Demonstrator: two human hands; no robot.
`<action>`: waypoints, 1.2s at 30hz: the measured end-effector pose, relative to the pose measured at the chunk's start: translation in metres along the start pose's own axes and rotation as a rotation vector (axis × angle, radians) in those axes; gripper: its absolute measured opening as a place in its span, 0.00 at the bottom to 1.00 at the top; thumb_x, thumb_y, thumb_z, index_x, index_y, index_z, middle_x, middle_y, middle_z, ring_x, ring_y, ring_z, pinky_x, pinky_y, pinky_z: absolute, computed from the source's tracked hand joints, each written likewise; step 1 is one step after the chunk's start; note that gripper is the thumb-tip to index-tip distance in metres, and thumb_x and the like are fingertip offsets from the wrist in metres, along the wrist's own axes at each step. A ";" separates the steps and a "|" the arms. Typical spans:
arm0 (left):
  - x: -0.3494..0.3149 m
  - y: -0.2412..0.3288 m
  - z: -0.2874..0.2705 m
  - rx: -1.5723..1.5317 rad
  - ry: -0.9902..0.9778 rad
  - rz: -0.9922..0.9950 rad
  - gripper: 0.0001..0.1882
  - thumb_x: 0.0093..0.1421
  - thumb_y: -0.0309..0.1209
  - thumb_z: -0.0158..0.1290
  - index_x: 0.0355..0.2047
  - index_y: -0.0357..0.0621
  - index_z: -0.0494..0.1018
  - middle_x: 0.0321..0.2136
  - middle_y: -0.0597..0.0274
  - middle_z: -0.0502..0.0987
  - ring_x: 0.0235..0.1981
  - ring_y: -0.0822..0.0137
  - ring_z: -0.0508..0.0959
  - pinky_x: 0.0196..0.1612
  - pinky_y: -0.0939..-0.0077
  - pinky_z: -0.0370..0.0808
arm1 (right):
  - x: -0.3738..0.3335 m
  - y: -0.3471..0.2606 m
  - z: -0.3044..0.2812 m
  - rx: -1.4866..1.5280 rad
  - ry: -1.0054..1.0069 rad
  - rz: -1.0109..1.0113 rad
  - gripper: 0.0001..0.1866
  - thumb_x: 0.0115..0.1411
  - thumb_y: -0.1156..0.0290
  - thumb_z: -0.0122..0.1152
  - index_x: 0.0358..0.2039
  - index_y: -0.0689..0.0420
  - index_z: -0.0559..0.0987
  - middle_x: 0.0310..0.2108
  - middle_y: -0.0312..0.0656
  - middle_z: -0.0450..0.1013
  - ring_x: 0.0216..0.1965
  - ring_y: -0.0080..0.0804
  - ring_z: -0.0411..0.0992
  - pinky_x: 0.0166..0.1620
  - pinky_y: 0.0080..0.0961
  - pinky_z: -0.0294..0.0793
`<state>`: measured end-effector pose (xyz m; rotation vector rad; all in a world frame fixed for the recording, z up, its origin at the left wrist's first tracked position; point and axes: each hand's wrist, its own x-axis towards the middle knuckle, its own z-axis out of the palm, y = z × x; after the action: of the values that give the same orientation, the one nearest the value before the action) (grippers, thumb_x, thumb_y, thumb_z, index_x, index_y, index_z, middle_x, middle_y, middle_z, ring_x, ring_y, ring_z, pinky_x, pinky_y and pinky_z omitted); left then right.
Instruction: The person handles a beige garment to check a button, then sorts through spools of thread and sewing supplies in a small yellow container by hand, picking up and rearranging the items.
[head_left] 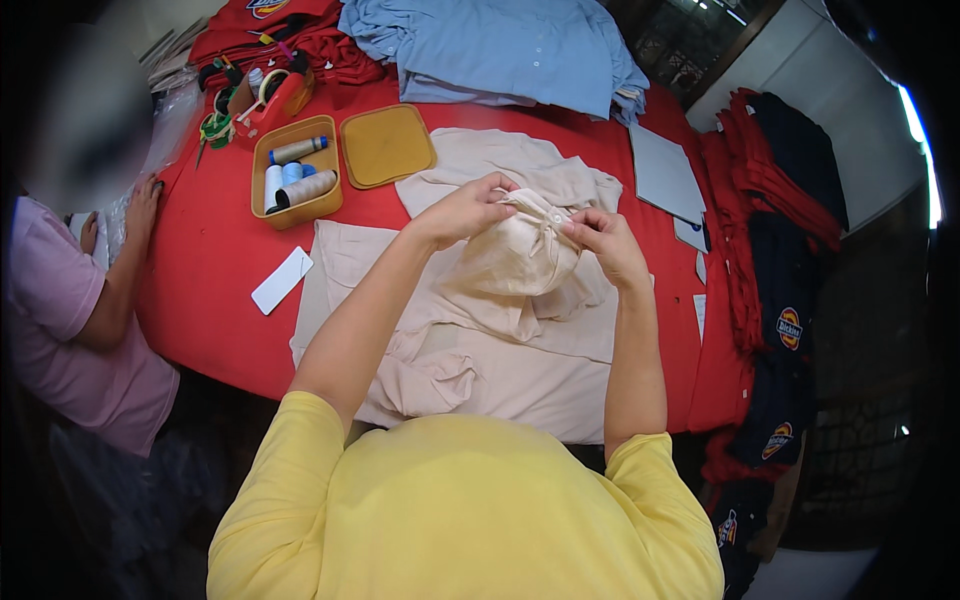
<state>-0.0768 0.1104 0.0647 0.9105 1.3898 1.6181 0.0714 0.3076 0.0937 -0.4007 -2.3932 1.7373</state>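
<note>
Just right of the yellow thread box, both hands pinch the bunched beige garment, left hand and right hand seemingly working its button area; steady fingertip control comes next.

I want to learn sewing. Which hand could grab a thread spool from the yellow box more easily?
Probably the left hand: the yellow box lies on its side of the cream garment; the right hand is farther.

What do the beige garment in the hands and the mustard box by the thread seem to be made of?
The beige garment, bunched between the left hand and right hand, looks like matte woven cloth, probably cotton: it creases softly and drapes. The mustard box and its lid look like moulded plastic: smooth, rigid walls with rounded corners and a dull sheen.
</note>
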 end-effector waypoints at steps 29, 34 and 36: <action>0.001 -0.007 0.004 -0.013 0.061 -0.001 0.21 0.63 0.34 0.51 0.52 0.35 0.66 0.44 0.57 0.75 0.44 0.72 0.73 0.46 0.79 0.70 | 0.005 0.019 0.007 0.095 0.012 0.007 0.09 0.57 0.68 0.62 0.33 0.61 0.79 0.28 0.31 0.74 0.30 0.16 0.67 0.37 0.15 0.65; -0.004 -0.002 0.005 0.006 0.065 -0.005 0.21 0.63 0.34 0.51 0.52 0.34 0.66 0.44 0.57 0.75 0.44 0.72 0.73 0.46 0.80 0.70 | 0.005 0.020 0.008 0.086 0.020 0.002 0.09 0.56 0.68 0.62 0.33 0.62 0.79 0.28 0.31 0.73 0.31 0.16 0.67 0.38 0.15 0.65; -0.002 -0.005 0.005 -0.015 0.071 -0.003 0.21 0.63 0.34 0.51 0.52 0.34 0.66 0.44 0.57 0.75 0.44 0.72 0.73 0.46 0.80 0.70 | 0.005 0.022 0.007 0.065 0.030 0.000 0.09 0.57 0.69 0.63 0.32 0.61 0.79 0.27 0.30 0.73 0.29 0.15 0.66 0.35 0.14 0.65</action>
<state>-0.0707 0.1108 0.0604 0.8490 1.4249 1.6703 0.0672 0.3088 0.0706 -0.4153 -2.3094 1.7911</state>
